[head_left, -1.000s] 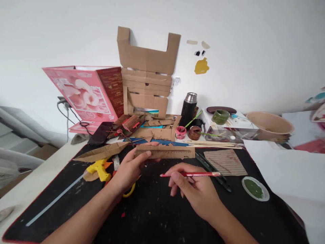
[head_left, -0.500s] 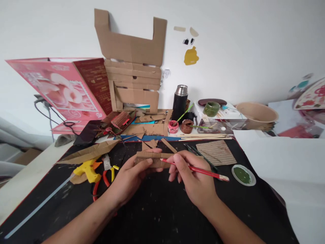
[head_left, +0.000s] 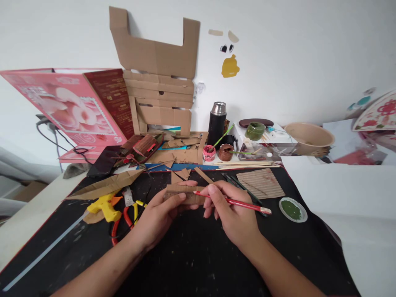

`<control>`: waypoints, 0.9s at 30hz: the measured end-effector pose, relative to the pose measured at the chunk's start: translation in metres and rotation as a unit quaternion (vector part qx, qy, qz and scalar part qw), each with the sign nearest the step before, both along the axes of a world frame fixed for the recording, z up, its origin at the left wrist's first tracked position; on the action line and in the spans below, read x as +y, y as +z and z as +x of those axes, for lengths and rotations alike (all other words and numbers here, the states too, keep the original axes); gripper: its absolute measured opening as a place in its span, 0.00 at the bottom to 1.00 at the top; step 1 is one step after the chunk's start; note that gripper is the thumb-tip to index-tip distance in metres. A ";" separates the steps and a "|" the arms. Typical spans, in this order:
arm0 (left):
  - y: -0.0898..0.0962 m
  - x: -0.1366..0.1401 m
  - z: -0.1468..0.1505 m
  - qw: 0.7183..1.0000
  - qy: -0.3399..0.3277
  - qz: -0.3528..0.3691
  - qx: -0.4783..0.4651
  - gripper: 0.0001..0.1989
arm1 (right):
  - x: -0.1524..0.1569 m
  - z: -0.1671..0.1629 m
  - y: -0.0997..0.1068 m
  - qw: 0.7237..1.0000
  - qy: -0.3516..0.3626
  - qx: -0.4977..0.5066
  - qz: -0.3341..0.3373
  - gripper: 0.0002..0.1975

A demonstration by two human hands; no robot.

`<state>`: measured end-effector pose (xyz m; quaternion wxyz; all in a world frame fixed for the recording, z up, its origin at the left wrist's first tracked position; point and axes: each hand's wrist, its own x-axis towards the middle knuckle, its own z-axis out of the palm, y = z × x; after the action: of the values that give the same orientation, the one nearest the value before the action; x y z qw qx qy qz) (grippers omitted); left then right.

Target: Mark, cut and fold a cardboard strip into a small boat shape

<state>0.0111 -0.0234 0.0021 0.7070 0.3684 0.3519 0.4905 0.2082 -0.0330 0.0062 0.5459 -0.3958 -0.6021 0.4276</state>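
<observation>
Head view: left hand [head_left: 165,208], grip closed, thumb pressed over a cardboard strip [head_left: 191,200] held above the black mat [head_left: 185,260]. Right hand [head_left: 236,220], grip pinched round a red pencil [head_left: 244,204], tip at the strip; contact unclear. Yellow glue gun [head_left: 107,207] lies to the left, corrugated cardboard piece [head_left: 262,182] beyond the right hand.

passable: black mat [head_left: 185,255], near centre | blocks ahead: cardboard strip [head_left: 192,199] | left: glue gun [head_left: 107,207] | right: paint dish [head_left: 304,210]
</observation>
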 end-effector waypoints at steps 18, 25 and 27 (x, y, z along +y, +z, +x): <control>-0.003 0.000 -0.002 1.000 -0.020 -0.002 -0.008 0.18 | 0.002 0.000 0.000 1.000 0.001 -0.027 0.011 0.17; -0.003 0.000 -0.002 1.000 -0.026 0.001 -0.005 0.18 | 0.002 0.001 0.001 1.000 0.001 -0.021 0.007 0.17; -0.003 0.000 -0.002 1.000 -0.024 0.000 -0.004 0.19 | 0.002 0.001 0.001 1.000 0.003 -0.021 0.007 0.17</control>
<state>0.0087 -0.0234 -0.0013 0.7201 0.3744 0.3400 0.4750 0.2091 -0.0314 0.0076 0.5345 -0.3992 -0.6175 0.4167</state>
